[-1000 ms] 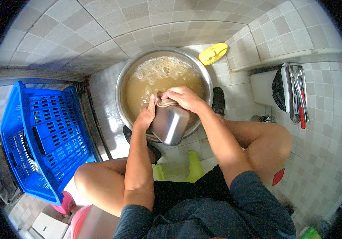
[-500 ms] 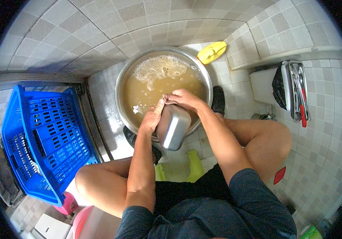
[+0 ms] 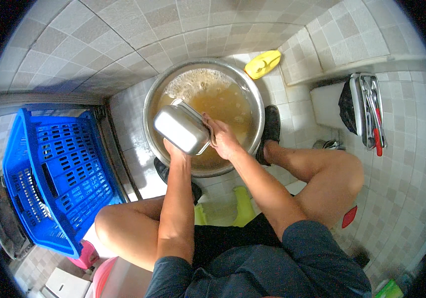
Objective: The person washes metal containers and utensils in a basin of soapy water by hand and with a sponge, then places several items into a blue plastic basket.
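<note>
A rectangular stainless-steel pan [image 3: 182, 130] is held tilted over a large round metal basin [image 3: 149, 119], its smooth underside facing up. My left hand [image 3: 175, 150] grips it from below and behind, with most of the fingers hidden by the pan. On the pan's right side, my right hand [image 3: 223, 138] is closed against the rim, fingers pressed to the edge. Whether a thin pad or cloth is also under those fingers, I cannot make out. Brownish water [image 3: 223, 107] fills the basin, with foam [image 3: 198, 82] along its far side.
A yellow bottle [image 3: 262, 64] lies beyond the basin at the right. To the left stands a blue slotted plastic crate [image 3: 71, 169]. On the right, a metal tray holding utensils [image 3: 372, 114] rests near the tiled wall. My shoes [image 3: 271, 126] flank the basin.
The pan has moved left and away from me, from the basin's near edge to over the water, and has turned. My right hand has shifted to its right side.
</note>
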